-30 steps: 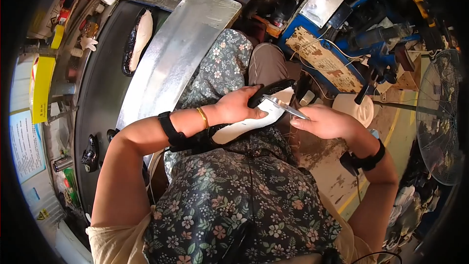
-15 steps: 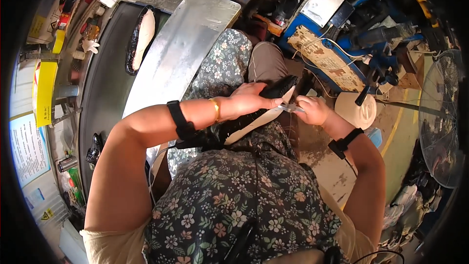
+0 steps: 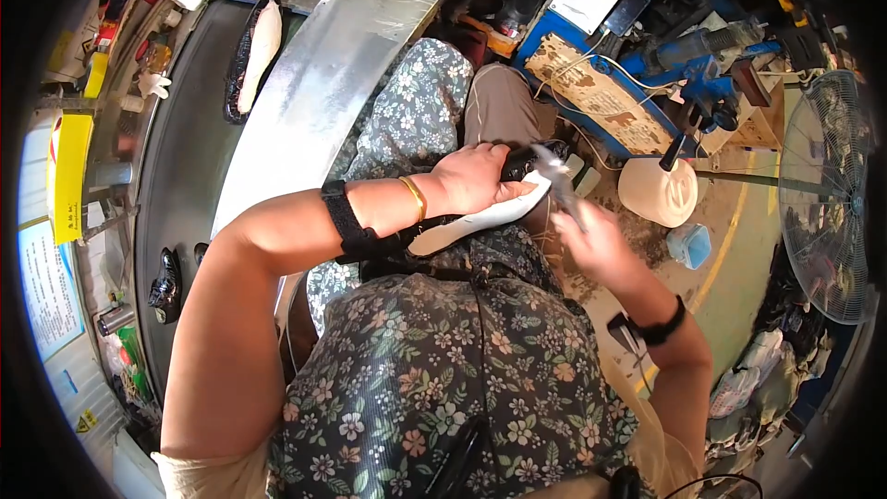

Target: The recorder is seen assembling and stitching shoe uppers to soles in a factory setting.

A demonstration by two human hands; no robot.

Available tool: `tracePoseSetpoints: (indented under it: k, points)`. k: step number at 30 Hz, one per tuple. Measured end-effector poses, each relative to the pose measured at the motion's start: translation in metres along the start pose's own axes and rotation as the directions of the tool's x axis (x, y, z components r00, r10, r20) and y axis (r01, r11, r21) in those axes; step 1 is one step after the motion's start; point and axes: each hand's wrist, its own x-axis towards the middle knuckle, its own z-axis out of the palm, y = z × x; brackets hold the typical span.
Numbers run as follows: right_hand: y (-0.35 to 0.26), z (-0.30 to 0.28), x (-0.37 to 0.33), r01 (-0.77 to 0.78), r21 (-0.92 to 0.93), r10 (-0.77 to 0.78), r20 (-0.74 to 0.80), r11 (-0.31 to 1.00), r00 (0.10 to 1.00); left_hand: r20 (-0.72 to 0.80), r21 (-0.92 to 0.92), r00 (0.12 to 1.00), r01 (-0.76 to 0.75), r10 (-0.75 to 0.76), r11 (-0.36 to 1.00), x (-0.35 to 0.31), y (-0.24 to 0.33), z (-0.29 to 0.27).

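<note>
White shoe sole (image 3: 480, 220) lies across the lap, just right of the metal bench (image 3: 314, 102), clamped steady in the left hand (image 3: 476, 180) grip while the right hand (image 3: 591, 240) pinches a small blade (image 3: 557, 171) at its toe edge for trimming.

Fan (image 3: 822, 194) right (metal sheet (image 3: 323, 83) left)

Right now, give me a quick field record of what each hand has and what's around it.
left hand: grips a shoe with white sole, held over the lap
right hand: holds a small metal blade tool at the shoe's toe end; blurred
work surface: grey conveyor table to the left, another shoe lying on it
nearby: standing fan at right, white bucket on floor
</note>
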Motion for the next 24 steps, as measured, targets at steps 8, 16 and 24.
tracePoseSetpoints:
  k: [8, 16, 24]
  points:
    - [-0.001, 0.021, 0.021, 0.114, -0.137, -0.115, 0.001, 0.984, 0.993, 0.177, 0.02, 0.963, 0.204, -0.205, 0.979, -0.012, 0.003, -0.026]
    - [-0.034, 0.047, 0.031, 0.079, -0.332, -0.047, 0.104, 0.94, 0.994, 0.065, -0.101, 0.985, 0.167, -0.161, 0.981, -0.107, -0.026, -0.034]
    - [-0.094, 0.024, 0.099, 0.211, -0.178, -0.166, 0.235, 0.961, 0.958, -0.139, -0.376, 0.989, -0.006, -0.05, 0.927, -0.167, -0.058, -0.04]
